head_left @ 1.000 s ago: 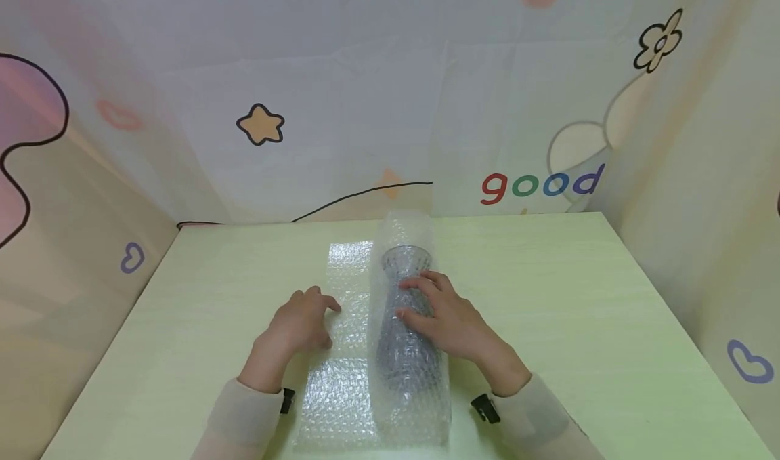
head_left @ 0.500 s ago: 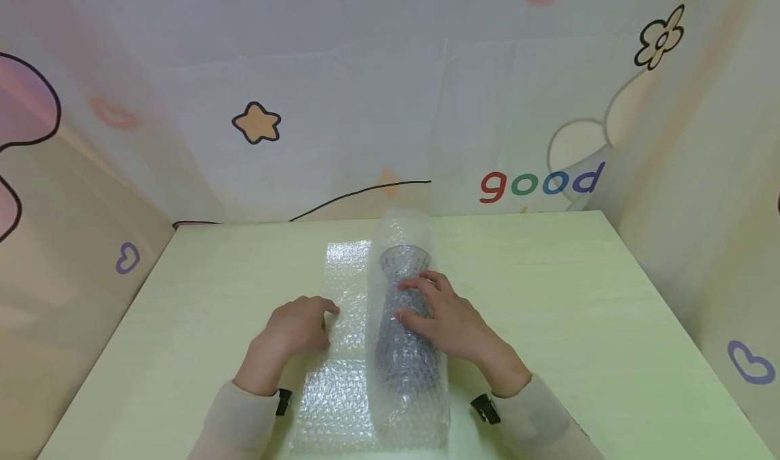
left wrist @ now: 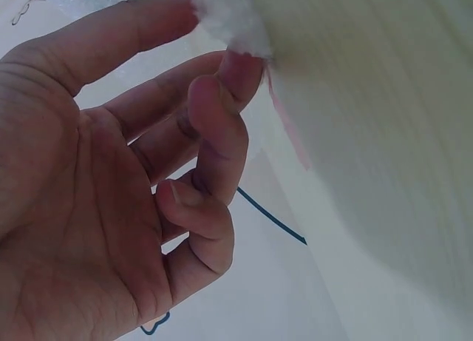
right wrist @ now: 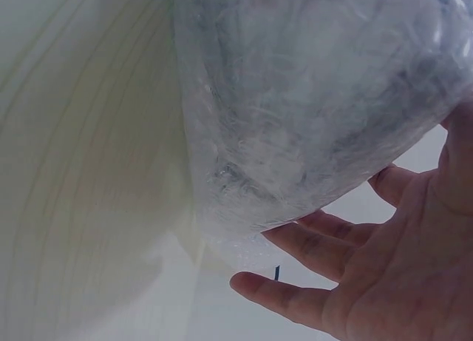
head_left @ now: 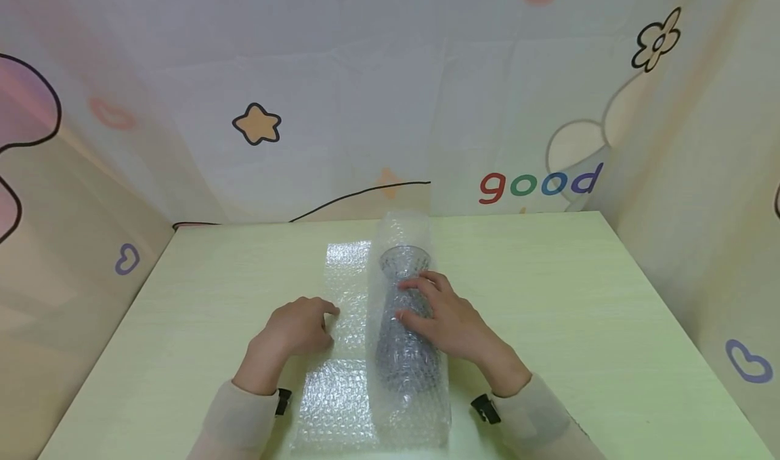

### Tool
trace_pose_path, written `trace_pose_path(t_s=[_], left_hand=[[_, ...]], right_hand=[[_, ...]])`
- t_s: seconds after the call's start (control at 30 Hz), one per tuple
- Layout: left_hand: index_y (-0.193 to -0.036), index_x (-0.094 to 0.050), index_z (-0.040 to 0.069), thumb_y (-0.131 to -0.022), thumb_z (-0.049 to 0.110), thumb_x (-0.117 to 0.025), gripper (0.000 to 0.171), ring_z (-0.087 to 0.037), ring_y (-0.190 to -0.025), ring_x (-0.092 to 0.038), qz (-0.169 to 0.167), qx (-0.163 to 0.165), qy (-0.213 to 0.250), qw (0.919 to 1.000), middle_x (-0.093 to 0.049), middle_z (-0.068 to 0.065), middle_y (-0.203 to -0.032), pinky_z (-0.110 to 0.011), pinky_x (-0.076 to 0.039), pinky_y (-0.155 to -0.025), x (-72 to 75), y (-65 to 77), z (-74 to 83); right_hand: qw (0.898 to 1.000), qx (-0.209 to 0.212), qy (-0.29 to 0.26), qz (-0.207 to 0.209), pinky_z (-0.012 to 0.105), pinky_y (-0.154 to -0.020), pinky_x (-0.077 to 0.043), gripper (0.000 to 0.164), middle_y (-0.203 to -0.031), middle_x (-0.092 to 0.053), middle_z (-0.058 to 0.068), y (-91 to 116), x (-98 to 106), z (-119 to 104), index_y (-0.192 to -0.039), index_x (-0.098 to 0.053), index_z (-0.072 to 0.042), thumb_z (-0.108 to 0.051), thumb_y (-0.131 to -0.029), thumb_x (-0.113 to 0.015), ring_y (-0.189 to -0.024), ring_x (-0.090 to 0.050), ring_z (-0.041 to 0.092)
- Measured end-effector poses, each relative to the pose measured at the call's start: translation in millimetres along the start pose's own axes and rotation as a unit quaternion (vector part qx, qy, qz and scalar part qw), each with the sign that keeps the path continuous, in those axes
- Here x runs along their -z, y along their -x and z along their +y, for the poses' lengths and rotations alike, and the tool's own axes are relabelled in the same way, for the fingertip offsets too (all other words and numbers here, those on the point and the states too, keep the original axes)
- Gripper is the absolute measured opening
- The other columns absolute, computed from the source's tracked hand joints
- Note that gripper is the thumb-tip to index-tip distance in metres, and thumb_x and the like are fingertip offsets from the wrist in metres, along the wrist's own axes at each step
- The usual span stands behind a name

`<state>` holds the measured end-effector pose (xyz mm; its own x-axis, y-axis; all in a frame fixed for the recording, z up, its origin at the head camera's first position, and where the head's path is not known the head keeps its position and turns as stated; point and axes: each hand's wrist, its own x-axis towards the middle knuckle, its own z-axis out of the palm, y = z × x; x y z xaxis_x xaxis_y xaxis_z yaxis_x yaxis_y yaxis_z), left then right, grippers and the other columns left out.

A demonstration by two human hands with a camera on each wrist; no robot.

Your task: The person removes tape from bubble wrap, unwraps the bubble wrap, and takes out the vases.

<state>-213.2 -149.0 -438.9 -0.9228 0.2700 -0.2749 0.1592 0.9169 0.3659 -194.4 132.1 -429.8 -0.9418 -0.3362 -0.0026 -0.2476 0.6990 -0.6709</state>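
Note:
A glass vase (head_left: 405,362) with a flared mouth and a wider base lies on its side. Layers of clear bubble wrap (head_left: 338,402) cover it, and a flat strip of the wrap extends to its left. My left hand (head_left: 296,328) is at this strip's left edge; in the left wrist view, thumb and forefinger pinch the bubble wrap (left wrist: 233,19) while the other fingers curl loosely. On top of the wrapped vase rests my right hand (head_left: 453,319), its fingers spread and slightly bent. The right wrist view shows its fingertips touching the wrapped surface (right wrist: 295,112).
The pale green table (head_left: 548,297) extends to both sides of the wrap. A patterned cloth (head_left: 341,121) hangs at the back and along both sides. A small black clip-like piece sits at each cuff.
Between one second and half a second ago, my left hand's fingers bent in slightly at the wrap's edge. Since then both hands, the vase and the wrap look almost still.

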Motion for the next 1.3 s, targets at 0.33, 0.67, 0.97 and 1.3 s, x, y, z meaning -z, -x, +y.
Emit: trace_pose_path(t_s=[0.33,0.67,0.97,1.3], left_hand=[[-0.13,-0.069,0.012,-0.081,0.018,-0.086,0.053,-0.022,-0.089,-0.069,0.013,0.006,-0.021,0.9997,-0.075,-0.001,-0.093,-0.037,-0.05,-0.064,-2.5,0.3,1.4],[-0.127,-0.069,0.012,-0.08,0.016,-0.087,0.05,-0.027,-0.09,-0.07,0.026,0.005,-0.032,0.9991,-0.076,-0.009,-0.112,-0.039,-0.051,-0.063,-7.2,-1.4,2.9],[-0.126,-0.069,0.012,-0.079,0.018,-0.088,0.051,-0.028,-0.093,-0.07,0.026,0.003,-0.032,0.9992,-0.076,-0.009,-0.11,-0.04,-0.052,-0.065,-6.5,-1.3,4.5],[-0.125,-0.069,0.013,-0.078,0.017,-0.089,0.051,-0.03,-0.098,-0.071,0.03,0.0,-0.03,0.9991,-0.076,-0.009,-0.115,-0.041,-0.053,-0.067,-6.9,-2.2,4.6]], right_hand=[[1.0,-0.009,0.007,0.003,0.064,-0.097,-0.048,0.044,-0.162,-0.036,0.016,-2,-4,-4,-0.141,-0.057,-0.029,-0.046,-0.1,-0.062,-0.118,-0.063,0.049],[0.999,-0.018,0.027,0.003,0.063,-0.1,-0.048,0.046,-0.161,-0.04,0.017,-3,-3,-13,-0.141,-0.058,-0.023,-0.041,-0.099,-0.063,-0.127,-0.06,0.047],[0.999,-0.037,0.033,0.0,0.065,-0.107,-0.044,0.067,-0.16,-0.042,0.018,-3,-6,-22,-0.146,-0.052,-0.016,-0.054,-0.093,-0.07,-0.138,-0.052,0.044],[0.998,-0.048,0.039,0.007,0.065,-0.105,-0.044,0.074,-0.158,-0.044,0.017,-2,-9,-28,-0.144,-0.05,-0.014,-0.057,-0.089,-0.073,-0.136,-0.053,0.042]])
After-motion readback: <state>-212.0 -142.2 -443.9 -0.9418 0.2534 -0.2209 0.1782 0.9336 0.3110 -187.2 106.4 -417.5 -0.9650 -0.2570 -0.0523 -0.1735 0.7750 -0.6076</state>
